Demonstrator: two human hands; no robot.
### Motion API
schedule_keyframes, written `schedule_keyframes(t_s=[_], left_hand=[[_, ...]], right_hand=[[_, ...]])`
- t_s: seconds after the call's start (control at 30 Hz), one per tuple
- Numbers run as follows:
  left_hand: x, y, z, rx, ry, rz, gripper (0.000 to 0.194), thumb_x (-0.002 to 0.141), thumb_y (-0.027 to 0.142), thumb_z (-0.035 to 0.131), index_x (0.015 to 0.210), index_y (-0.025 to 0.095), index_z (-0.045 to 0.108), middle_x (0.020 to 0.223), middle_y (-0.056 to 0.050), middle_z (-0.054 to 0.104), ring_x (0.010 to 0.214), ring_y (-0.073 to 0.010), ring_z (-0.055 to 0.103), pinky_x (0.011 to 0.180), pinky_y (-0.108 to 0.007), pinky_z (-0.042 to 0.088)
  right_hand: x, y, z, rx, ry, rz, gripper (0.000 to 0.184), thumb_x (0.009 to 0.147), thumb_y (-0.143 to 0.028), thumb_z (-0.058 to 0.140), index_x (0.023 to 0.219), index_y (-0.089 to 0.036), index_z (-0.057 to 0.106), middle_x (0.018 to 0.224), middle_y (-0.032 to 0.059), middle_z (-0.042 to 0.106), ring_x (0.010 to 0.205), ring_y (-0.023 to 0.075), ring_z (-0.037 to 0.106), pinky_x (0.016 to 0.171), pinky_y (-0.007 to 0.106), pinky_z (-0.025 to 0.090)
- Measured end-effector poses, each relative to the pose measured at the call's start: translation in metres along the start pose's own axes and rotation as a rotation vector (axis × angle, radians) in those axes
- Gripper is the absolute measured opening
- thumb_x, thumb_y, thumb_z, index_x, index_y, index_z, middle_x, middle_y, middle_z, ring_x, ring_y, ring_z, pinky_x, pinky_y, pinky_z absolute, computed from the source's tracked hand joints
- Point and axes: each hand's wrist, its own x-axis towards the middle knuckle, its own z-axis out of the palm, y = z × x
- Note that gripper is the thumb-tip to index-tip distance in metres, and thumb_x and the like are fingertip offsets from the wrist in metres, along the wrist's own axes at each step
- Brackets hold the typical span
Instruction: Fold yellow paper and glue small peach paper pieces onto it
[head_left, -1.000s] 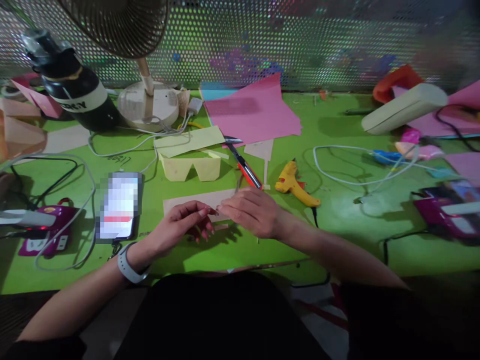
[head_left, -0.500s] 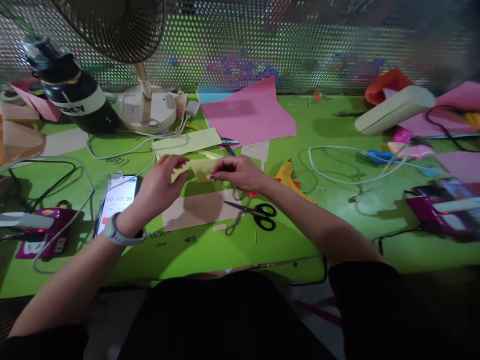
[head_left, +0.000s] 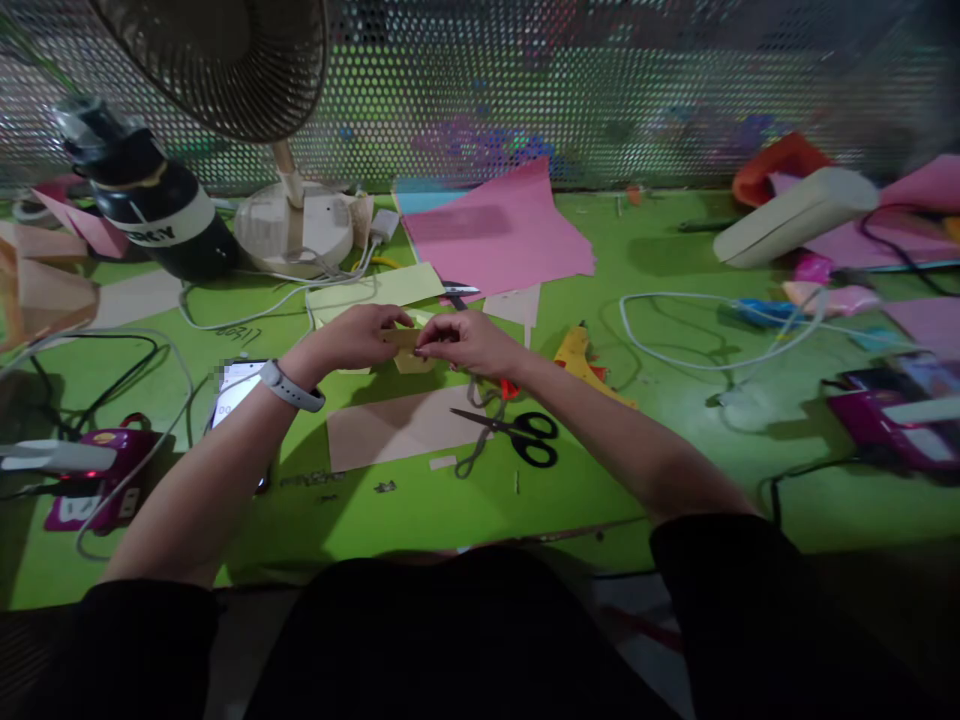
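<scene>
A small piece of yellow paper [head_left: 412, 362] lies between my two hands. My left hand [head_left: 356, 338] has its fingers and thumb closed on the paper's left side. From the right, my right hand [head_left: 472, 342] is in a pinch over the paper's right part; whatever is between those fingertips is too small to make out. Just below the hands is a flat pale pink paper strip [head_left: 397, 430]. Black-handled scissors [head_left: 517, 430] rest with their blades over its right end. Behind the hands lies a pale yellow sheet [head_left: 375, 288], near another scissor blade [head_left: 461, 288].
A yellow glue gun [head_left: 576, 355] lies right of my right hand. Pink sheets [head_left: 495, 225], a fan [head_left: 292, 225] and a dark bottle [head_left: 169, 205] stand or lie behind. My left forearm partly covers a phone [head_left: 234, 392]. White cables [head_left: 637, 350] and purple power strips [head_left: 105, 455] flank the workspace.
My left hand has moved right and closed onto the yellow paper; its fingers were apart before. The left forearm now covers more of the phone. My right hand stays pinched in nearly the same place.
</scene>
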Motion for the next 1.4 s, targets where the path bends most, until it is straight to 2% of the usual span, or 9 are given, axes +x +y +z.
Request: schedule_keyframes(t_s=[0.1,0.33,0.5,0.67,1.07,1.4], left_hand=[[0.0015,-0.0004,-0.0019,-0.015,-0.023,0.017,0.05,0.073,0.021,0.05,0.12,0.015,0.064,0.104,-0.008,0.071,0.087,-0.0204,0.063,0.069,-0.026,0.042],[0.0045,-0.0013,-0.0033,-0.11,-0.082,-0.014,0.05,0.07,0.02,0.051,0.117,0.013,0.064,0.093,-0.006,0.07,0.073,-0.0158,0.06,0.057,-0.022,0.038],[0.0039,-0.0027,-0.0025,-0.132,-0.071,0.008,0.051,0.071,0.022,0.052,0.12,0.014,0.062,0.096,-0.007,0.071,0.079,-0.0176,0.062,0.061,-0.023,0.041],[0.0034,-0.0039,-0.0018,-0.175,-0.084,-0.005,0.051,0.071,0.022,0.053,0.121,0.016,0.061,0.099,-0.007,0.072,0.079,-0.0187,0.065,0.063,-0.024,0.044],[0.0021,0.0011,-0.0032,-0.156,-0.088,-0.021,0.051,0.073,0.025,0.055,0.123,0.017,0.061,0.102,-0.007,0.073,0.077,-0.0181,0.065,0.064,-0.024,0.045],[0.0038,0.0031,-0.0007,-0.165,-0.058,-0.002,0.046,0.072,0.033,0.063,0.115,0.017,0.067,0.096,-0.007,0.074,0.077,-0.0187,0.065,0.063,-0.025,0.045]], right_hand=[[0.0006,0.0017,-0.001,-0.028,0.009,-0.011,0.01,0.078,-0.025,0.067,0.081,-0.016,0.067,0.077,0.0027,0.069,0.061,0.0114,0.056,0.053,0.025,0.043],[0.0017,0.0016,-0.0008,-0.133,0.038,-0.031,0.009,0.078,-0.025,0.067,0.08,-0.016,0.068,0.079,0.0033,0.071,0.069,0.0141,0.061,0.066,0.029,0.046],[0.0016,-0.0017,0.0001,-0.164,0.042,0.016,0.006,0.079,-0.019,0.066,0.081,-0.015,0.069,0.081,0.0043,0.071,0.071,0.0149,0.062,0.069,0.031,0.047],[0.0006,-0.0017,-0.0001,-0.175,0.046,-0.008,0.004,0.079,-0.017,0.066,0.081,-0.015,0.069,0.082,0.0044,0.072,0.075,0.0154,0.063,0.073,0.033,0.048],[0.0022,-0.002,-0.0002,-0.179,0.074,0.053,0.007,0.078,-0.012,0.066,0.081,-0.015,0.071,0.081,0.0034,0.072,0.074,0.0138,0.064,0.074,0.03,0.048],[0.0008,-0.0036,0.0024,-0.185,0.073,0.087,0.005,0.08,-0.011,0.066,0.08,-0.014,0.07,0.081,0.0052,0.071,0.071,0.0134,0.062,0.069,0.029,0.049]])
